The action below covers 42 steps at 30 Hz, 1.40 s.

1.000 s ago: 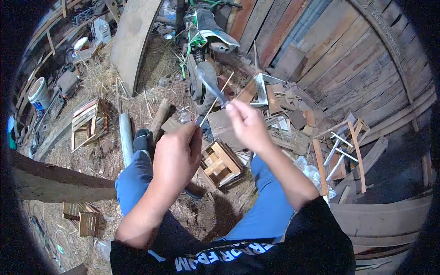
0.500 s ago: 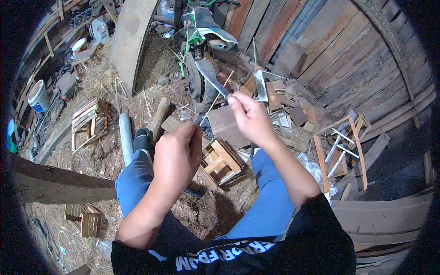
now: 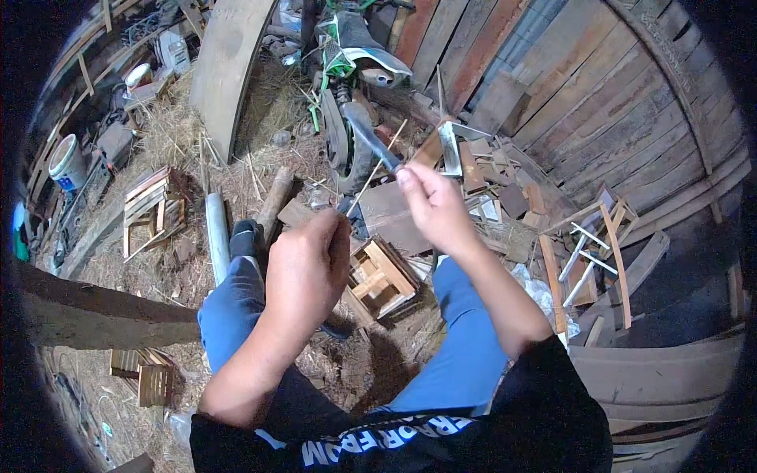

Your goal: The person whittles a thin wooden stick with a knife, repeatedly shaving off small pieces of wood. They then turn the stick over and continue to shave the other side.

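Closed around the lower end of a thin wooden stick (image 3: pixel 378 168) is my left hand (image 3: pixel 309 258), in the middle of the view. The stick slants up and to the right. My right hand (image 3: pixel 434 202) grips the dark handle of a knife (image 3: pixel 369 135), whose blade points up and left and crosses near the upper part of the stick. Whether the blade touches the stick I cannot tell. Below and between my hands, a small slatted wooden crate (image 3: pixel 381 277) rests on the ground.
A wheeled machine with green parts (image 3: pixel 344 126) stands ahead. Another slatted crate (image 3: pixel 153 213) and a white bucket (image 3: pixel 69 164) are at left. Wood scraps (image 3: pixel 495 169) lie at right by a plank wall (image 3: pixel 607 94). A thick beam (image 3: pixel 110 315) juts in at lower left.
The knife blade has shifted slightly right and down, with my right hand tilting a little. My left hand and the stick have moved very slightly right.
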Available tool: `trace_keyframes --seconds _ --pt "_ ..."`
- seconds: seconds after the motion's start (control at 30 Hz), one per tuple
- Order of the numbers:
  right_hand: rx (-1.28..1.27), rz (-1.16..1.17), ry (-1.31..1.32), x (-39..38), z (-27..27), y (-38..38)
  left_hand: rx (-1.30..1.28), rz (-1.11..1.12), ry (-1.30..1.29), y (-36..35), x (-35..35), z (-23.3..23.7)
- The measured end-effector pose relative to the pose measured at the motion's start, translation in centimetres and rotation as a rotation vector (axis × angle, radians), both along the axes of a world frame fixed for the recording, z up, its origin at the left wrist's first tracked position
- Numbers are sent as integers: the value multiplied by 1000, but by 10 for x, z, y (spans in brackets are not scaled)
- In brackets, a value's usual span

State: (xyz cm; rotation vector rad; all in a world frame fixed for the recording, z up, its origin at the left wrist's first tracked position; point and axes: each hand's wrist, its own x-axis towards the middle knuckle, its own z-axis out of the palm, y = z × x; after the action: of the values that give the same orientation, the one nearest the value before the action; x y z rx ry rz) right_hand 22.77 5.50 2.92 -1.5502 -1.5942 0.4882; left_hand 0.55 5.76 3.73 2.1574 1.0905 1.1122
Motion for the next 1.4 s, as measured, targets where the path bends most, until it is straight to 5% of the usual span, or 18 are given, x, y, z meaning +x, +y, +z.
trace_keyframes --seconds 0.07,0.23,0.37,0.5,0.6,0.67,0.87,0.97,1.1,1.23,1.4 --pt "250 58 -28 -17 -29 -4 2 22 2 2 1 -1" --pt "-59 -37 -46 2 7 6 -1 20 5 0 0 0" --pt "223 155 -94 -19 -22 -7 14 27 5 3 -1 0" --pt "-21 -20 -84 -1 -3 3 14 32 22 0 -1 0" --pt "230 122 -126 -26 -7 -12 30 41 12 4 -2 -2" --pt "-74 44 -111 -17 6 -11 24 37 23 3 -2 2" --pt "170 150 -120 -27 -21 -13 43 45 8 5 1 -1" --pt "-29 -2 -52 -7 10 0 25 40 35 1 -1 -1" --pt "122 119 -177 -25 -9 -18 39 47 15 3 1 -2" --pt "-51 -23 -110 -11 13 -4 57 35 31 1 0 -4" --pt "151 75 -153 -19 -14 -7 55 30 13 4 0 -3"
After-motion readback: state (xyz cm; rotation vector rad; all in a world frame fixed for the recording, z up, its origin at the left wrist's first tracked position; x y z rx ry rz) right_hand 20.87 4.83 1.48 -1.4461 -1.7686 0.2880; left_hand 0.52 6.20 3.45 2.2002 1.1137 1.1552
